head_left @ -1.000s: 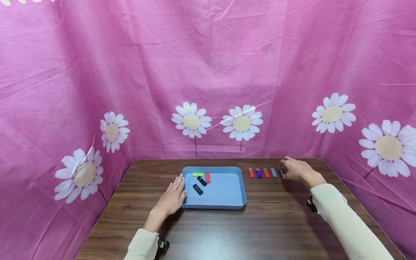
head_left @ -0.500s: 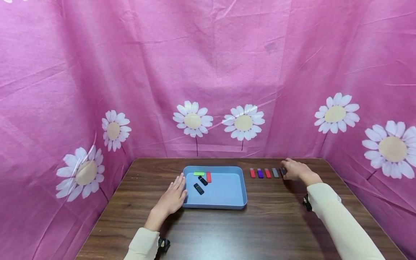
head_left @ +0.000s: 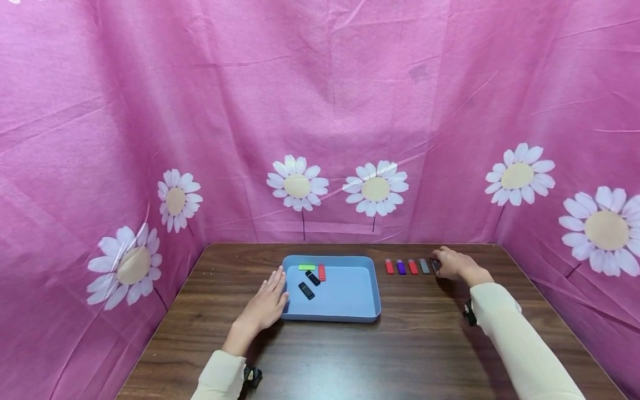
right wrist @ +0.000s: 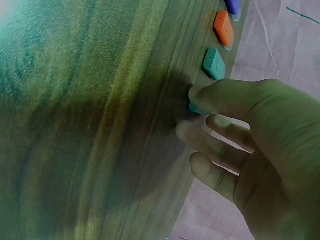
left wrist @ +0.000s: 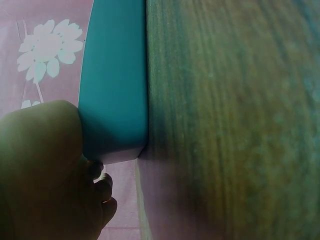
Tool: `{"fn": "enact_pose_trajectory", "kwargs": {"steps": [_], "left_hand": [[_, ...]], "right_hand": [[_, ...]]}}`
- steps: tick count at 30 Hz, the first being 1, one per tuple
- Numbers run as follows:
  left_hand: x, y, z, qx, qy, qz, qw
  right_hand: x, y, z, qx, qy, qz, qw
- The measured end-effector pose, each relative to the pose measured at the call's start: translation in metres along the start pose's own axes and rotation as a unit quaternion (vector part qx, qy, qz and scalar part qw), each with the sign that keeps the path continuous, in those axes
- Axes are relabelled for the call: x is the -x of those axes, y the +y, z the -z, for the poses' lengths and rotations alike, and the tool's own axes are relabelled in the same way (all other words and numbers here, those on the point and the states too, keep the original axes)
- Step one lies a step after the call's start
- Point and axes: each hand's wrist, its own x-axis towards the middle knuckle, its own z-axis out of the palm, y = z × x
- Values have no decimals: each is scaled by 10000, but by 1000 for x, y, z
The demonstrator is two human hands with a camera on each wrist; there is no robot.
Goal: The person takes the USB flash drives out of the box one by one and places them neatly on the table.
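Observation:
My left hand (head_left: 264, 300) lies with fingers straight along the left wall of a shallow blue tray (head_left: 350, 317). In the left wrist view the thumb side touches the tray wall. At the far right, my right hand (head_left: 456, 264) pinches a dark USB flash drive (right wrist: 196, 108) between thumb and fingers, low over the table. It sits at the right end of a row: a red flash drive (head_left: 389, 267), a purple one (head_left: 401, 268), another red one (head_left: 413, 268) and a grey one (head_left: 424, 266). The fingers hide most of the dark drive.
Inside the tray lie a green flash drive (head_left: 307, 267), a red flash drive (head_left: 322, 273) and two black flash drives, one black drive (head_left: 306, 290) nearer the front. A pink flowered cloth (head_left: 335, 122) hangs behind the wooden table (head_left: 325, 355) and along its sides.
My right hand has shifted slightly toward the row and settled at its right end with the dark flash drive. The left hand stays at the tray. The head view has shifted a little.

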Motion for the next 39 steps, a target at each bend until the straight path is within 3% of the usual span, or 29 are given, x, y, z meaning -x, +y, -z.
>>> {"fn": "enact_pose_trajectory", "kwargs": {"steps": [24, 39], "left_hand": [[1, 0, 0, -51, -15, -20, 10000], [-1, -1, -2, -90, -13, -25, 10000]], "right_hand": [[4, 3, -2, -4, 4, -8, 10000], [-2, -13, 4, 77, 561, 251, 9981]]}}
